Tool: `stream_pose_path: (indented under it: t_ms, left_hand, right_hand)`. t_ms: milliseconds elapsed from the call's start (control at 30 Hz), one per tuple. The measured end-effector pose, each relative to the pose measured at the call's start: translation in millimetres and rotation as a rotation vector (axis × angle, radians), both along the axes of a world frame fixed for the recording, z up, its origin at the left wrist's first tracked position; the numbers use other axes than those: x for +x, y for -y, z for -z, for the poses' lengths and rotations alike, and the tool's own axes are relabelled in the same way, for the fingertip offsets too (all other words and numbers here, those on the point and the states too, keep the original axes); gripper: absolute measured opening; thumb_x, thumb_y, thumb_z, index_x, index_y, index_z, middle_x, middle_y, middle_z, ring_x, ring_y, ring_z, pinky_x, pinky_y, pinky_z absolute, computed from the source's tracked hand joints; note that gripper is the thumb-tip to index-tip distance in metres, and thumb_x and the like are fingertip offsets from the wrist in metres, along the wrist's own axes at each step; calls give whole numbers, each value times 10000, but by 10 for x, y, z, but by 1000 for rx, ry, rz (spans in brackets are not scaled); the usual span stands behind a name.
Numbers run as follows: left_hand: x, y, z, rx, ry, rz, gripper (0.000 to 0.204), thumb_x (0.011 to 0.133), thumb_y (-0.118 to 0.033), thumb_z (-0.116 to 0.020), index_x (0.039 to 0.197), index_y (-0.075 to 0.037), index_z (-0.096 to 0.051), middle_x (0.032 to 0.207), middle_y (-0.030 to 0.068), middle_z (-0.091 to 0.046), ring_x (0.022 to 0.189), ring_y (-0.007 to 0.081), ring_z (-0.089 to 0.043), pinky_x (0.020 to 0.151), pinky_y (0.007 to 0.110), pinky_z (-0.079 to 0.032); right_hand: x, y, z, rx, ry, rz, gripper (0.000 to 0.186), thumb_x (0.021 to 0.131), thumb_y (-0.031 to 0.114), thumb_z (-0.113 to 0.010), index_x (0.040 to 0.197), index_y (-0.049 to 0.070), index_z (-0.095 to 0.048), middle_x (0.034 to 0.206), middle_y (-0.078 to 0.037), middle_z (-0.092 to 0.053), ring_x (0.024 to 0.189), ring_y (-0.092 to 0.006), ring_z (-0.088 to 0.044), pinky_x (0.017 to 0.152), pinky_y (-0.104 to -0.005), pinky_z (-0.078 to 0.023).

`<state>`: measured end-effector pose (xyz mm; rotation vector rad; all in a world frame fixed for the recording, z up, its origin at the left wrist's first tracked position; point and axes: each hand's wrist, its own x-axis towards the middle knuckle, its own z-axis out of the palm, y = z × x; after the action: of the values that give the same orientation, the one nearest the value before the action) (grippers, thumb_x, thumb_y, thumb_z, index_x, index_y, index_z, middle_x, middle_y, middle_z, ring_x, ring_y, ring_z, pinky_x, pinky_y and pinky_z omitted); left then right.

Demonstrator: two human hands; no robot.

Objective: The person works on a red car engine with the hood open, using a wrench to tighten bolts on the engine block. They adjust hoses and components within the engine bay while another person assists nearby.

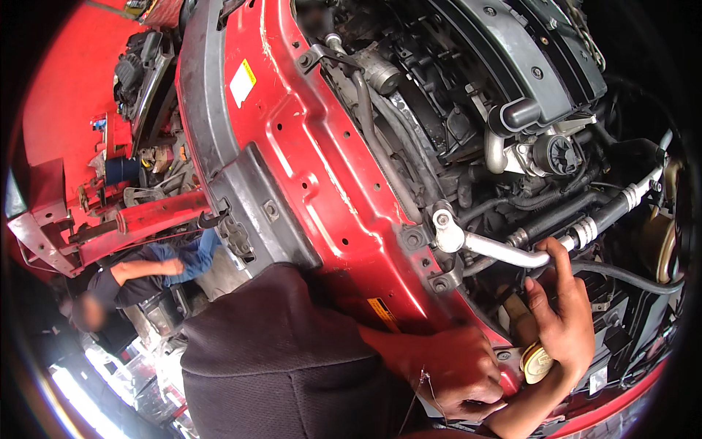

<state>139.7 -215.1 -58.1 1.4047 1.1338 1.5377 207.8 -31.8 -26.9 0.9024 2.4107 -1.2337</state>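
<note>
Head view: right hand [563,314] is curling loosely around the silver metal pipe [504,252] low in the engine bay [468,110], fingers touching its bend, not fully closed. Left hand [457,369] is resting closed on the red front panel [322,146] edge; what it is gripping I cannot tell. A yellowish cap [536,362] is sitting just beside the right wrist. Judgement: the pipe looks rigid, light, smooth and possibly slippery; best held near its fitting.
</note>
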Motion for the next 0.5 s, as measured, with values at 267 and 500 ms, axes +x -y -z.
stream_pose_path:
  t_ms: [267, 500]
  left_hand:
    - [39, 37, -19, -21, -26, -8, 361, 838, -161, -759, 615, -92, -484, 597, 30, -513, 546, 233, -580, 471, 401, -419]
    - [34, 22, -58, -51, -24, -31, 299, 803, -165, -768, 609, -83, -556, 558, 58, -571, 515, 271, -604, 470, 418, -438]
  right_hand:
    - [-5, -21, 3, -10, -30, -43, 527, 904, 38, -707, 1401, 39, -531, 676, -152, -652, 567, -307, -637, 579, -391, -467]
    - [-18, -10, -25, -45, -26, -22, 522, 901, 13, -695, 1393, 39, -527, 633, -133, -636, 524, -267, -640, 534, -374, -449]
